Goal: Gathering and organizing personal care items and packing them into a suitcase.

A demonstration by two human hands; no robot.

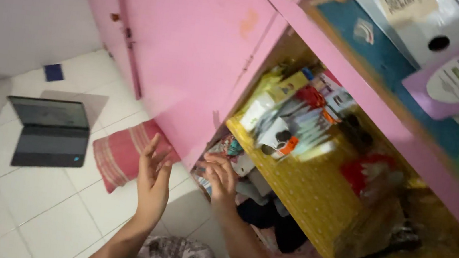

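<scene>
Head view, left to right: a dark laptop (51, 133) lies open on the white tiled floor (14, 202) at left, a red striped cushion (117, 159) beside it. At lower centre the left hand (153, 179) is raised, fingers apart, holding nothing. The right hand (220, 181) reaches into the pink cupboard (193, 44), fingers curled among the clothes (258, 204) on the lower shelf — grip unclear. Above, packets (293, 122) crowd the yellow shelf (313, 205) — a careless tug or bump could likely spill them.
</scene>
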